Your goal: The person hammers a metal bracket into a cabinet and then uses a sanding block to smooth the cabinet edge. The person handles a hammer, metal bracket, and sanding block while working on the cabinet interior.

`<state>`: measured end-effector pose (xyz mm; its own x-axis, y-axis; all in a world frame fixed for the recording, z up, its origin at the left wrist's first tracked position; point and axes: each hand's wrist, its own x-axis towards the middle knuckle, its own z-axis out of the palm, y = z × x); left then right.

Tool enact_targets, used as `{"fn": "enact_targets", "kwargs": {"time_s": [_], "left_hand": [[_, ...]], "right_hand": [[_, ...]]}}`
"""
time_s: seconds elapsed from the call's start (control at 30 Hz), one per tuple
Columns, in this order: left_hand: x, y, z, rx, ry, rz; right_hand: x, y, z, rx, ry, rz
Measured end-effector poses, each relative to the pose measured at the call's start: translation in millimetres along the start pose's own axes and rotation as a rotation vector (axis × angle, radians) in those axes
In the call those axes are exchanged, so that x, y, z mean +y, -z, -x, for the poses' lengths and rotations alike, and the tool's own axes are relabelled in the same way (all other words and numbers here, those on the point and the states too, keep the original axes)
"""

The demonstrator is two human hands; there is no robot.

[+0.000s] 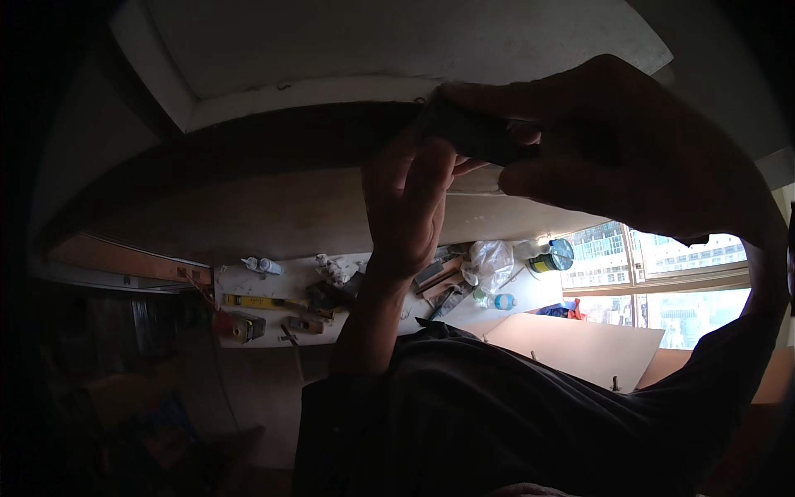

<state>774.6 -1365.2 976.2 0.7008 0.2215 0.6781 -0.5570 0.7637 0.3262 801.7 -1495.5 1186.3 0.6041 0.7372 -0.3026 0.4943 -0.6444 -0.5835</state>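
My right hand is raised at the upper right, its fingers and thumb closed round a dark flat block whose details are lost in shadow. My left hand is raised beside it, fingers curled up at the block's left end, thumb against it. The block sits close under a white panel with a small hook-like fitting on its edge. A dark curved band runs behind my hands, above a pale wooden board.
Below is a white worktop with a yellow level, a bottle, a plastic bag, a green bucket and several tools. A pale loose board lies by a bright window at the right.
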Motion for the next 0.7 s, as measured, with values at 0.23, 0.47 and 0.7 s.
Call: {"fn": "enact_targets", "kwargs": {"time_s": [0.23,0.47,0.7], "left_hand": [[1,0,-3,0.016,0.008,0.065],[5,1,0,-0.034,-0.033,0.001],[-4,13,8,-0.038,-0.048,-0.028]], "right_hand": [[4,-18,1,0.191,0.140,-0.110],[-37,-18,6,0.077,0.215,0.186],[-45,-16,-18,0.028,-0.156,0.197]]}}
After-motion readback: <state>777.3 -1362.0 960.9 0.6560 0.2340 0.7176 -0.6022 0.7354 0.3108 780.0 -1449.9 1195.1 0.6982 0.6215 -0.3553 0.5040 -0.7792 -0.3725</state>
